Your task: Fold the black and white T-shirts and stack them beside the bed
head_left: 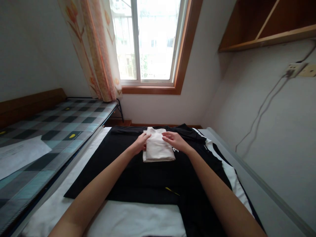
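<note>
A white garment (pixel 160 150), folded into a small, thick rectangle, lies on spread black clothing (pixel 138 179). My left hand (pixel 139 144) grips its left edge, the thumb on top and the other fingers partly hidden at the side. Over the upper right part of the bundle, my right hand (pixel 176 141) has its fingers stretched out and slightly apart. Its fingertips are at the white fabric; whether they press on it I cannot tell. White lettering on the black cloth shows beside the bundle, and a thin yellow strip (pixel 172 191) lies nearer to me.
White fabric (pixel 138 219) shows under the black clothing. On the left stands a bed with a checked mattress (pixel 81 112) and a sheet of paper (pixel 22 154). A window (pixel 153 42) with a flowered curtain (pixel 98 49) is ahead. Wooden shelves (pixel 269 39) and a hanging cable (pixel 259 113) are on the right.
</note>
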A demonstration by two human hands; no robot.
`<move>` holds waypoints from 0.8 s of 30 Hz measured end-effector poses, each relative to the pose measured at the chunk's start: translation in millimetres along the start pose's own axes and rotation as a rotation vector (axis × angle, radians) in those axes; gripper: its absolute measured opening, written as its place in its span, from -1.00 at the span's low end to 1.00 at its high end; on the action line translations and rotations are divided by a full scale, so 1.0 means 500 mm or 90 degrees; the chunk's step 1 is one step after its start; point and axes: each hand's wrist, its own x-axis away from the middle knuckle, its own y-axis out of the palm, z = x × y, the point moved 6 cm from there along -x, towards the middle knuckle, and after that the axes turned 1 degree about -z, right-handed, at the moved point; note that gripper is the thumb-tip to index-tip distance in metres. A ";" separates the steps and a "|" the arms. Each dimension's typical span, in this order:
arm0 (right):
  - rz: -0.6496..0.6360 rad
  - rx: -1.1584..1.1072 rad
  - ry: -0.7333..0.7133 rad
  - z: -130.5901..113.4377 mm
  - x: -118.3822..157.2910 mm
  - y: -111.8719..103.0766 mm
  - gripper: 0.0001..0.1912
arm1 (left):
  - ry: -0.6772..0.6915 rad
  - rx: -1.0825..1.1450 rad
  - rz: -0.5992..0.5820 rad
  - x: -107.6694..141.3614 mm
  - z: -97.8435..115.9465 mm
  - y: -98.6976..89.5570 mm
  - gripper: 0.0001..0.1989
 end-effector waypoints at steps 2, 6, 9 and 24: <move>0.029 0.104 -0.025 0.029 -0.001 0.017 -0.57 | 0.028 -0.024 0.040 0.002 -0.002 -0.011 -0.12; 0.065 0.190 -0.108 0.035 0.003 0.039 -0.53 | 0.182 -0.093 0.056 0.007 0.022 -0.014 -0.24; 0.061 0.220 -0.138 0.026 0.008 0.057 -0.47 | 0.221 -0.187 0.135 0.011 0.041 -0.031 -0.62; 0.017 0.268 -0.108 0.068 0.011 0.061 -0.48 | 0.167 -0.115 0.058 0.007 0.007 -0.013 -0.49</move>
